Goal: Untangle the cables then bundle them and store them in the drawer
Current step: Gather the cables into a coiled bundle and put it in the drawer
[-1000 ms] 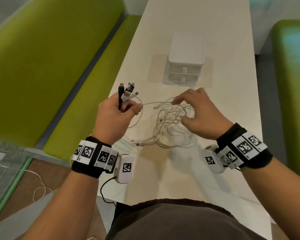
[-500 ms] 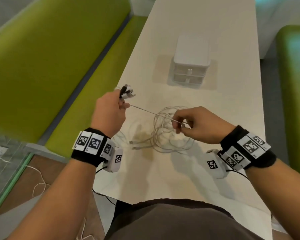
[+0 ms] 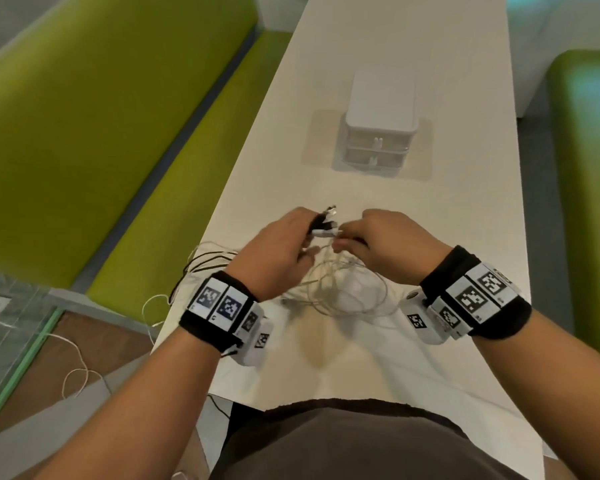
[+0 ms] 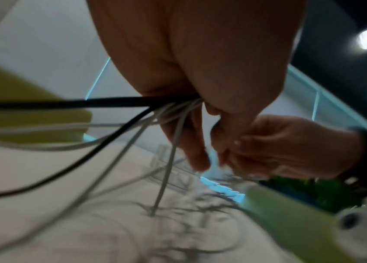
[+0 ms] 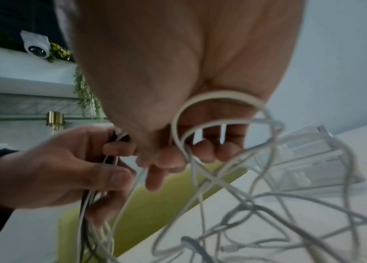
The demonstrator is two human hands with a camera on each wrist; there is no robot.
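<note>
On the white table [image 3: 430, 209], the closed drawer unit [image 3: 380, 123] stands at twelve o'clock. Below it, tangled cables [image 3: 343, 289] lie between the wrists. Left hand [image 3: 274, 254] clutches connector ends [image 3: 326, 223]; right hand [image 3: 388, 247] pinches a white cable.

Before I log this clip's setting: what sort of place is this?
Probably an office lounge or café-style seating area: a long white table flanked by lime-green upholstered benches, a glass partition at floor level, and a white dome security camera beside trailing greenery.
</note>
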